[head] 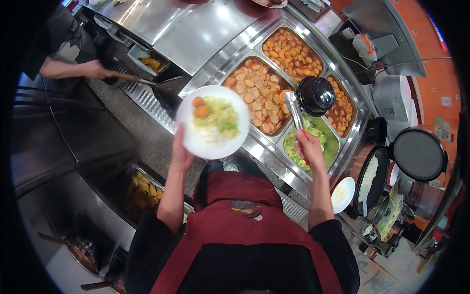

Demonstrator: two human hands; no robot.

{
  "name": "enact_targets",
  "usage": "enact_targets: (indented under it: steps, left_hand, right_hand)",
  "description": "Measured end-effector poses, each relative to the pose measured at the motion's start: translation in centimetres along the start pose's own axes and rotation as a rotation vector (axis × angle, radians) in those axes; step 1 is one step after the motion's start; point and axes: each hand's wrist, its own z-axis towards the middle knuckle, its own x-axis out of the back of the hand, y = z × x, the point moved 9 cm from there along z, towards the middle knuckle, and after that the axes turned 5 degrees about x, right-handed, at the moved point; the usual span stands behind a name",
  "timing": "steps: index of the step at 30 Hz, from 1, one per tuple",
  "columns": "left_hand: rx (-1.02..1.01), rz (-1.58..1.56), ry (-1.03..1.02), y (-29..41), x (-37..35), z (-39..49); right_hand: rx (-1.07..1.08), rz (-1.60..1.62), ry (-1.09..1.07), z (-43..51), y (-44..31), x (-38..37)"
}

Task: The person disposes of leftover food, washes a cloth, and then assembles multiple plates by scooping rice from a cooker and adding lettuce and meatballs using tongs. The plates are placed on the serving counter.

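A white plate (185, 121) rests in my left hand (180, 149), held by its near left edge. On it lie white rice (210, 137), shredded green cabbage or lettuce (222, 112) and browned, round food pieces (201, 109). My right hand (310, 147) grips metal tongs with red handles (295, 110) over the steel pan of shredded greens (302, 161). The tongs' tips point away from me, beside a glossy black round container (319, 93). Whether the tips touch it I cannot tell. Nothing shows between the tips.
Pans of sliced food in sauce (257, 97) and chunky food in sauce (292, 53) fill the counter. A co-worker's hand (96, 70) holds a wooden-handled pan (172, 86) at left. An open rice cooker (369, 180) and a white rice plate (343, 194) stand right.
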Motion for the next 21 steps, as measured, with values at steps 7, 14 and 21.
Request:
enact_targets:
  steps: [7, 14, 21]
  left_hand:
    - [0.175, -0.041, -0.284, -5.9, -9.1, 3.8]
    - [0.220, -0.042, -0.340, -7.1, -10.6, 3.1]
    - [0.121, -0.092, -0.189, -4.5, -4.0, -0.4]
  right_hand:
    - [0.080, -0.181, -0.223, -6.7, -6.0, -0.9]
    - [0.164, -0.331, 0.073, -8.8, -5.7, 3.1]
    - [0.042, -0.526, 0.007, -3.2, 3.1, 3.9]
